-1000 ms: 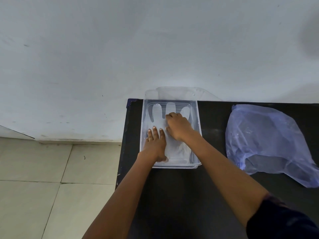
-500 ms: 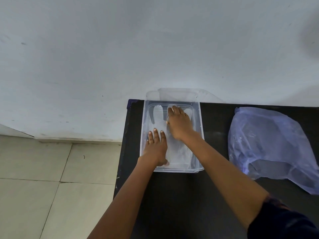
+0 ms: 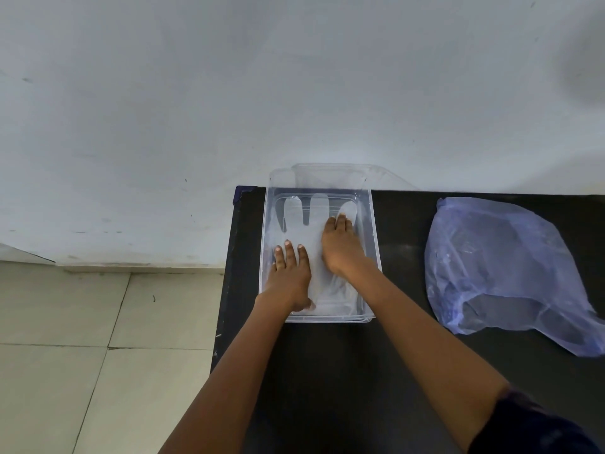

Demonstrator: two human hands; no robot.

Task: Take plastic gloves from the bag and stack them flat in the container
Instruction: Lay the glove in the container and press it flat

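- Head view, centre of the frame: we see the clear container (image 3: 320, 204) on the black table (image 3: 406, 244), its far edge against the white wall (image 3: 229, 93), with a translucent plastic glove (image 3: 309, 221) lying flat on its floor, fingers pointing to the top of the frame.
- Head view, left hand (image 3: 290, 273): it lies spread and flat, palm down, on the cuff end of the glove at the lower left of the container; it grips nothing, and it sits just where it did a second ago.
- Head view, right hand (image 3: 340, 247): also flat and ungripping, palm pressed on the glove. Over the last second it slid up from the middle of the glove, and its fingertips now rest at the base of the rightmost glove finger in the container's upper right.
- What that tells us: we judge this a smoothing stroke, pinned at the cuff and swept outward, so the glove now looks spread with little wrinkling; the crumpled part near the lower edge may still need pressing.
- Head view, right side of the frame: the bluish plastic bag (image 3: 501, 267) lies slack on the table, well apart from the container. We cannot tell how many gloves remain inside; fetching the next one seems the coming step.
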